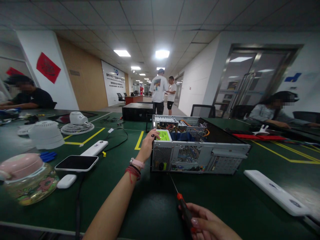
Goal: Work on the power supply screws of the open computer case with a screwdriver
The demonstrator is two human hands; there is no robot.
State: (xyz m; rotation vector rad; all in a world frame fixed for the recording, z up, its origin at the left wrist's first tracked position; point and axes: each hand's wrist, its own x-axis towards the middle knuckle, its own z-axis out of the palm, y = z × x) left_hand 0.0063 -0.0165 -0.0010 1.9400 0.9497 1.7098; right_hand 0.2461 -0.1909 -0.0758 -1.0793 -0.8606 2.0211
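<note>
An open computer case (197,146) lies on its side, its rear panel facing me. Inside its near left corner sits a power supply with a bright green label (163,135). My left hand (149,141) is closed over that corner, fingers bent onto the top by the label. My right hand (200,220) grips a red and black screwdriver (183,206) near the bottom of the view. Its thin shaft points up and away, with the tip near the lower edge of the rear panel. Whether the tip touches a screw is too small to tell.
On the left are a phone (77,163), a white earbud case (67,181), a pink-lidded bottle (30,178) and a white fan (78,123). A white power bank (276,191) lies at right. Behind stands a black case (137,111). Several people are around.
</note>
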